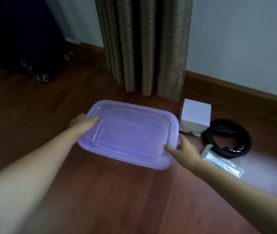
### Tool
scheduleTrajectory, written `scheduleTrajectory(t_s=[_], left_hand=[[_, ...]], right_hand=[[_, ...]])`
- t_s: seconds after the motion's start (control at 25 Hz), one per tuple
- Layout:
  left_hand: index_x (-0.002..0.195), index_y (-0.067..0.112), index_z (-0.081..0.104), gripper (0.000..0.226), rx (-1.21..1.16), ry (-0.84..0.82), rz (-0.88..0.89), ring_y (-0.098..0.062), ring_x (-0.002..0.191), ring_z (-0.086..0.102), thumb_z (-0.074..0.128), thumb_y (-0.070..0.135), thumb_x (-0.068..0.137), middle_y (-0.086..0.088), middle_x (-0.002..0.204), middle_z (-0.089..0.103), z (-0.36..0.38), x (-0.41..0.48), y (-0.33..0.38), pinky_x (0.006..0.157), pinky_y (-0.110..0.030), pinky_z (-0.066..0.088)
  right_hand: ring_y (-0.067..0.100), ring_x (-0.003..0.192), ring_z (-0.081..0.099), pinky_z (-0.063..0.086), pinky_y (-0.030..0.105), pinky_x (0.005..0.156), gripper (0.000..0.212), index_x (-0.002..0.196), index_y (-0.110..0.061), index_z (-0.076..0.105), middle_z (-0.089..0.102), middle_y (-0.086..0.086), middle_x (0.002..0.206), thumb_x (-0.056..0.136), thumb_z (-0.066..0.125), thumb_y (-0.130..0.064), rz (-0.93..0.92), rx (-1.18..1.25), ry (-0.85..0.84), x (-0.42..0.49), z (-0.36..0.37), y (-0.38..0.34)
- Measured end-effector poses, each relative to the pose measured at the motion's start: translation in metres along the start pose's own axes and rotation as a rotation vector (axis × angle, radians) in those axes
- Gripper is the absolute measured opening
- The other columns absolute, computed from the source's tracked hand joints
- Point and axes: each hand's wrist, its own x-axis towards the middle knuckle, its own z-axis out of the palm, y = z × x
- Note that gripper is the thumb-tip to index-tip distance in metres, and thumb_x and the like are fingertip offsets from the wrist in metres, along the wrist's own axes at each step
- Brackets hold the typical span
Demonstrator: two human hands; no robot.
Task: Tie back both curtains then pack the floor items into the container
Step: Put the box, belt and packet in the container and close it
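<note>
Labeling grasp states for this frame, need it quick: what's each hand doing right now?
Left hand: closed on the left end of the purple container, thumb over the rim.
Right hand: closed on the container's near right corner.

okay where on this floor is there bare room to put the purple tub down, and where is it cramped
Bare wood lies open below the container, between both forearms, and left of the left hand toward the dark wheeled suitcase. Crowded: right of the right hand, where the white box, coiled black belt and clear plastic bag cluster near the curtain.
</note>
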Motion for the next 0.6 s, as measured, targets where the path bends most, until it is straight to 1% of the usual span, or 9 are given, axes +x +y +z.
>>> scheduleTrajectory(t_s=[0.04,0.08,0.16,0.24,0.32,0.4,0.44,0.52,0.6], left_hand=[[0.106,0.013,0.056,0.043,-0.101,-0.053,0.043,-0.029,0.094,0.059,0.061,0.048,0.082,-0.011,0.112,0.059,-0.007,-0.004,-0.001,0.075,-0.035,0.047],[0.097,0.013,0.056,0.038,-0.194,-0.127,0.070,-0.027,0.088,0.059,0.067,0.044,0.079,-0.009,0.103,0.062,-0.015,-0.008,0.000,0.073,-0.035,0.046],[0.095,0.013,0.057,0.053,-0.272,-0.325,0.113,-0.027,0.087,0.063,0.078,0.044,0.058,-0.007,0.094,0.066,-0.025,-0.026,0.006,0.078,-0.039,0.048],[0.099,0.013,0.062,0.076,-0.273,-0.512,0.151,-0.028,0.083,0.068,0.085,0.044,0.034,-0.010,0.093,0.071,-0.020,-0.044,0.014,0.076,-0.040,0.052],[0.097,0.017,0.068,0.085,-0.249,-0.684,0.176,-0.030,0.085,0.070,0.089,0.047,0.021,-0.011,0.095,0.073,-0.004,-0.058,0.021,0.080,-0.045,0.055],[0.108,0.018,0.064,0.086,-0.171,-0.819,0.200,-0.035,0.098,0.067,0.090,0.042,0.030,-0.015,0.106,0.071,0.018,-0.071,0.037,0.089,-0.050,0.049],[0.115,0.017,0.060,0.085,-0.112,-0.890,0.216,-0.035,0.100,0.065,0.088,0.039,0.038,-0.016,0.110,0.069,0.030,-0.077,0.048,0.087,-0.048,0.050],[0.123,0.020,0.053,0.084,0.051,-1.036,0.244,-0.031,0.092,0.063,0.084,0.037,0.047,-0.015,0.110,0.067,0.057,-0.089,0.069,0.069,-0.039,0.053],[0.124,0.022,0.050,0.087,0.224,-1.137,0.258,-0.027,0.083,0.062,0.086,0.038,0.047,-0.012,0.107,0.068,0.083,-0.103,0.087,0.057,-0.032,0.052]], right_hand=[[0.019,0.092,0.062,0.047,0.028,0.075,0.067,0.134,-0.022,0.040,0.064,0.003,0.109,0.077,0.074,-0.035,0.013,0.034,-0.019,-0.005,-0.007,0.008],[0.019,0.090,0.065,0.051,0.031,0.076,0.075,0.132,-0.025,0.041,0.066,0.002,0.105,0.069,0.080,-0.037,0.015,0.065,-0.067,-0.009,-0.016,0.015],[0.018,0.093,0.068,0.056,0.039,0.082,0.084,0.127,-0.025,0.046,0.069,0.002,0.105,0.055,0.088,-0.036,0.023,0.084,-0.226,-0.019,-0.037,0.034],[0.014,0.093,0.066,0.057,0.036,0.082,0.077,0.122,-0.025,0.050,0.069,0.006,0.109,0.056,0.089,-0.029,0.056,0.058,-0.378,-0.038,-0.065,0.045],[0.011,0.085,0.062,0.054,0.031,0.075,0.064,0.116,-0.025,0.058,0.069,0.008,0.108,0.059,0.087,-0.029,0.099,0.008,-0.463,-0.061,-0.091,0.056],[0.005,0.078,0.063,0.053,0.026,0.072,0.056,0.113,-0.026,0.060,0.071,0.000,0.098,0.062,0.085,-0.027,0.168,-0.010,-0.507,-0.084,-0.116,0.076],[0.005,0.080,0.064,0.053,0.025,0.073,0.057,0.113,-0.026,0.060,0.072,-0.005,0.096,0.061,0.085,-0.027,0.213,-0.001,-0.514,-0.094,-0.126,0.090],[0.008,0.093,0.067,0.054,0.029,0.080,0.071,0.114,-0.026,0.059,0.072,-0.007,0.103,0.051,0.090,-0.034,0.285,-0.006,-0.501,-0.112,-0.145,0.120],[0.008,0.093,0.067,0.055,0.031,0.079,0.083,0.116,-0.026,0.057,0.072,-0.007,0.103,0.042,0.093,-0.037,0.330,0.008,-0.464,-0.127,-0.160,0.147]])
